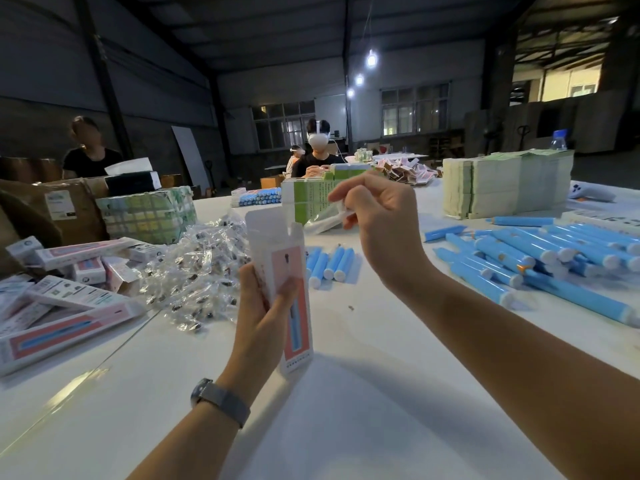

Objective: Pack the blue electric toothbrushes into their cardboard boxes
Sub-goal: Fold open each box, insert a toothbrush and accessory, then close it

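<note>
Midway through packing: left hand (266, 299) grips an upright, open-topped pink-and-white cardboard box (282, 289); right hand (374, 216) pinches a clear plastic sachet (323, 220). Loose blue plastic toothbrushes (540, 258) await on the table; finished boxes (69, 306) lie left.

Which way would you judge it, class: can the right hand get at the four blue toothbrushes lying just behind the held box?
Probably yes. The right hand hovers just above the four toothbrushes, nothing between, but it pinches a clear wrapper to drop first.
</note>
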